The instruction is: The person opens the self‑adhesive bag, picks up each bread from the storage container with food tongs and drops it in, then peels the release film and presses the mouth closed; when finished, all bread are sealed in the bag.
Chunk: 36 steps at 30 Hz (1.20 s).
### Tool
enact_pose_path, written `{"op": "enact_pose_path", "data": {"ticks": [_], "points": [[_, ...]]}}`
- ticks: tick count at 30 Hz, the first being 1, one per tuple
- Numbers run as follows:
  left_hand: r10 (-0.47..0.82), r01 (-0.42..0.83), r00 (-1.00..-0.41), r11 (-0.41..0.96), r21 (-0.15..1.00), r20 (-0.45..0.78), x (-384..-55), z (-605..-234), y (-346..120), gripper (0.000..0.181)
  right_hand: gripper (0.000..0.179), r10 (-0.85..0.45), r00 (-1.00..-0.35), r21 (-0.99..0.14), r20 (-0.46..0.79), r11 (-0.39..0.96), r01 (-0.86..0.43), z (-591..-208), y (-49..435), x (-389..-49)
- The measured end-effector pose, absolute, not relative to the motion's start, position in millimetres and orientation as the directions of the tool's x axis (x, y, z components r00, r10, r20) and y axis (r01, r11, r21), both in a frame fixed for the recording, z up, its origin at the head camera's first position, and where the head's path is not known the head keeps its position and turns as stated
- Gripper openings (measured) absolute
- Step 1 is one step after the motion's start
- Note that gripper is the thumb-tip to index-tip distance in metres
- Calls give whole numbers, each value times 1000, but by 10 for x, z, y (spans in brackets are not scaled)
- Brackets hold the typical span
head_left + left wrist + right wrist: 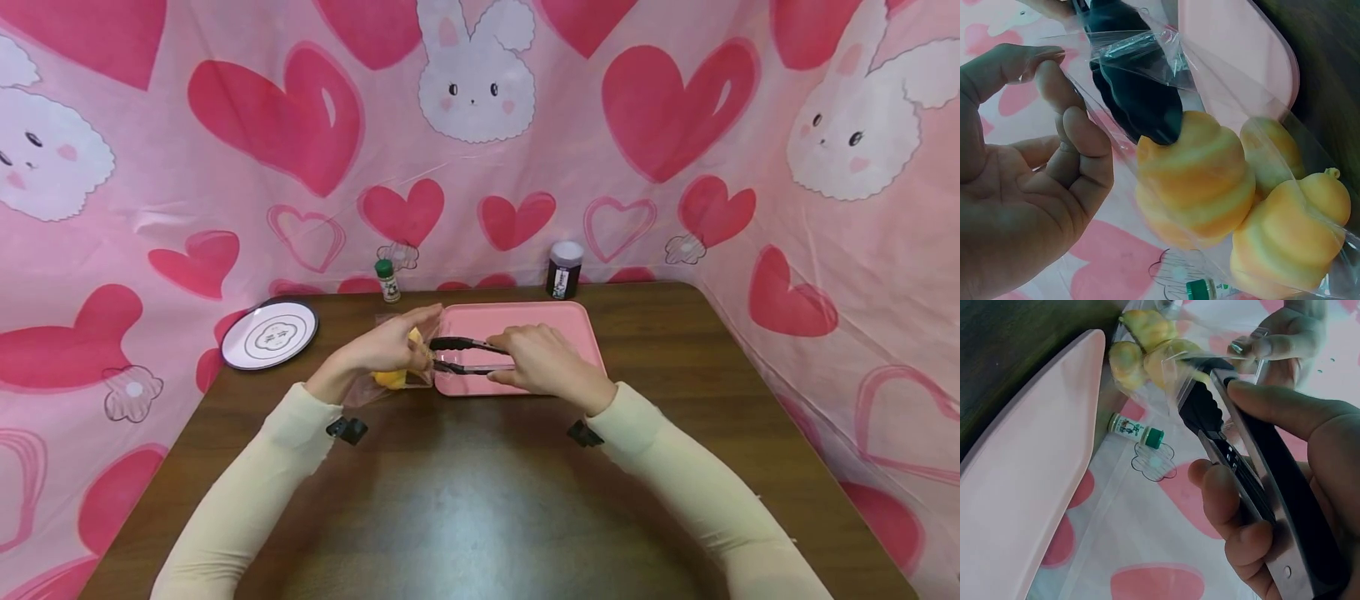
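Observation:
My left hand (pixel 382 346) pinches the rim of a clear plastic bag (pixel 1222 72) between thumb and fingers. Inside the bag lie three yellow, ridged spiral buns (pixel 1194 181). With my right hand (pixel 547 362) I grip metal tongs (pixel 1272 487) that have black tips and handle covers. The tongs reach left into the mouth of the bag, their black tips (pixel 1138 87) against the nearest bun in the left wrist view. Both hands are above the left part of the pink tray (pixel 555 321).
Left of the bag lies a white plate (pixel 247 337) with a dark rim and a drawn design. A green-capped shaker (pixel 387 281) and a dark jar (pixel 564 271) with a white lid stand at the back of the wooden table (pixel 480 483), before a pink heart-patterned cloth (pixel 465 167).

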<state>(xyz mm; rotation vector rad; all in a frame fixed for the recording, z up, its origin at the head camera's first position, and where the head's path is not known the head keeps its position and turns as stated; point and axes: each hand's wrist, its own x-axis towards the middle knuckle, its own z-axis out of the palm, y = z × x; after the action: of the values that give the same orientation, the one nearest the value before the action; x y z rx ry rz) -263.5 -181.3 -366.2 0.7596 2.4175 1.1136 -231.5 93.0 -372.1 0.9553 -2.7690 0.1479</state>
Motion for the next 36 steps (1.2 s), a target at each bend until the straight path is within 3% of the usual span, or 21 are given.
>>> {"op": "enact_pose_path", "data": {"ticks": [12,22,32,36], "points": [[595,336,-802,531,778,-60,-2649,-3654,-1812,94,60,-582,-776,-29,243,795,-606,-3701,889,-2284],[595,358,-802,544,759,-48,-2648,-3662,-1815,92,54,-564,-792,-13,234,813,-582,-3677,799,-2261],[569,321,-819,565,760,-77,-2652,-3677,-1802,94,34,-600,-768,-9,224,787,-617,-3666,774,-2262],[573,325,-815,574,752,-84,-2649,-3671,-1795,94,37,-607,-761,-6,231,781,-625,-3668,774,-2252]]}}
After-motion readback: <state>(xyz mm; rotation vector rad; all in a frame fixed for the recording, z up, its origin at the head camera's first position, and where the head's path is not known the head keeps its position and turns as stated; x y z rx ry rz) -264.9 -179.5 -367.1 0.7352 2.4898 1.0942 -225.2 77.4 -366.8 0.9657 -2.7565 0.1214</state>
